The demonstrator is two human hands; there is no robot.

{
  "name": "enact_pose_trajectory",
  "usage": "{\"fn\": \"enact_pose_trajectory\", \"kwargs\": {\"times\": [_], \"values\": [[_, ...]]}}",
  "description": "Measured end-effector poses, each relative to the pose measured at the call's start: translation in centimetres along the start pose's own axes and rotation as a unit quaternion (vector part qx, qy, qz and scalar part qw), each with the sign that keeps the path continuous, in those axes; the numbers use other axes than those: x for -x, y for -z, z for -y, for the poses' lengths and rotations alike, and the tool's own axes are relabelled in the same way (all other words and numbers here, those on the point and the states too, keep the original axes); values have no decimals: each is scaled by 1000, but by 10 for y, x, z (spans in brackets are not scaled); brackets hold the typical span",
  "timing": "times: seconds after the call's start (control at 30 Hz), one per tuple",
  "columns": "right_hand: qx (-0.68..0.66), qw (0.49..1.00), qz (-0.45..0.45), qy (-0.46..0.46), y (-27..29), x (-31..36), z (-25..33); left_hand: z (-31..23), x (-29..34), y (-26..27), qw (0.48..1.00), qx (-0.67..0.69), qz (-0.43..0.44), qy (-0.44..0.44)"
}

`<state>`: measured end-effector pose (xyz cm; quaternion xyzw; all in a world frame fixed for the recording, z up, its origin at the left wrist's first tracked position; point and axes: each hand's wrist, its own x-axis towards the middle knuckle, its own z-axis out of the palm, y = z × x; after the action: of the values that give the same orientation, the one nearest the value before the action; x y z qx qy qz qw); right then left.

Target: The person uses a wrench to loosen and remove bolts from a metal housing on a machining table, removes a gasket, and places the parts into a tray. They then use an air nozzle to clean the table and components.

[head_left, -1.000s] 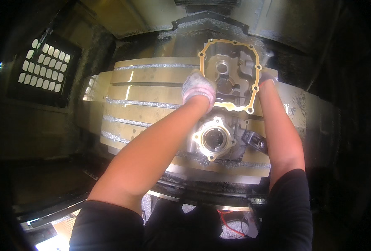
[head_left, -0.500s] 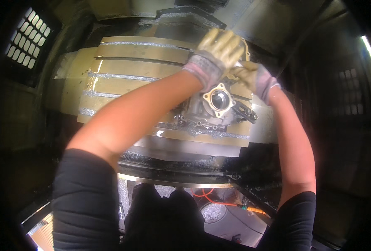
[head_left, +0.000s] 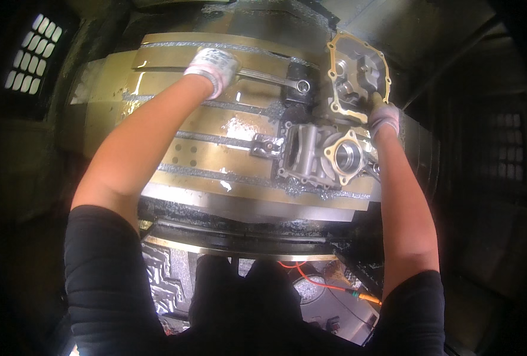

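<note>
So the left hand [head_left: 216, 64] is gripping the plain-looking end of a combination wrench [head_left: 269, 78], fingers curling round it, while the ring end is sticking out over a dark clamp block [head_left: 299, 98]. Can't tell if the ring is touching it. The right hand [head_left: 385, 118] is pinching the near right wall of the open gearbox-type housing [head_left: 364, 71], thumb showing over the rim and the other fingers hiding behind. That housing is sitting at the far right of the slotted worktop [head_left: 216, 121], tilting a bit, just beyond the flanged casting [head_left: 317, 151].

My two cents: holding two things at once, I'd be watching the machined rim, supporting the housing by its solid wall and giving the wrench plenty of room so steel isn't dinging a sealing face. I'd also be minding the chips [head_left: 210, 46] that are filling the slots, since grit scratches faces.

Containers: the housing is like an open shell, showing only its own cast bosses and ribs. Down on the floor side, a round, bin-like opening [head_left: 319, 298] seems to be holding silvery swarf, with a red hose [head_left: 328, 286] running across it.
</note>
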<state>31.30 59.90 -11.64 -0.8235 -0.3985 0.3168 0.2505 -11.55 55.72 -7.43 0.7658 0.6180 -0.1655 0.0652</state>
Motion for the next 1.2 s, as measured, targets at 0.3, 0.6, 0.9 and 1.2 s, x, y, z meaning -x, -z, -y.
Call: {"fn": "enact_pose_trajectory", "kwargs": {"times": [0.3, 0.6, 0.9, 1.2], "values": [[70, 994, -88, 12, 1, 31, 18, 11, -107, -7, 987, -75, -20, -139], [95, 994, -61, 7, 6, 47, 42, -3, -89, -19, 999, -26, 29, -37], [136, 988, -72, -10, 4, 44, 33, -130, 50, -53, 775, 529, 337, 73], [142, 987, -69, 10, 1, 32, 25, -102, 112, -114, 860, 473, 114, 152]]}}
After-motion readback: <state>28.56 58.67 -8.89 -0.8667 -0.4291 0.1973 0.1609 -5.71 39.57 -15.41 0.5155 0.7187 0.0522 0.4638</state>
